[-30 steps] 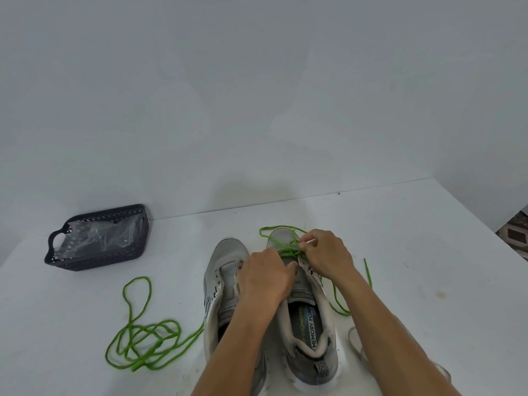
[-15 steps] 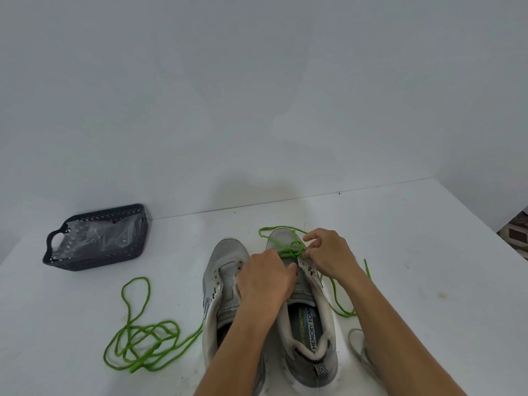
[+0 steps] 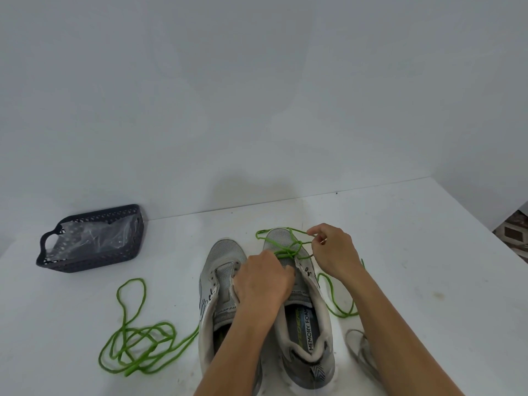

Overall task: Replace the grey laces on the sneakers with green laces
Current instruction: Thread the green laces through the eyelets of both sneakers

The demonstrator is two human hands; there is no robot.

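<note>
The grey laces (image 3: 364,352) already lay off on the surface; the right hand (image 3: 333,251) pinched a green lace (image 3: 288,247) half-threaded through the right sneaker (image 3: 300,304), the left hand (image 3: 263,281) gripped its tongue, and the left sneaker (image 3: 221,284) awaited lacing.

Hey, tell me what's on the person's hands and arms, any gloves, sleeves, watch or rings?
Nothing is worn. The left hand and right hand are bare, without gloves. Both forearms are uncovered down to the bottom edge of the picture, with no sleeve in view. No watch, bracelet, ring or marking shows.
</note>
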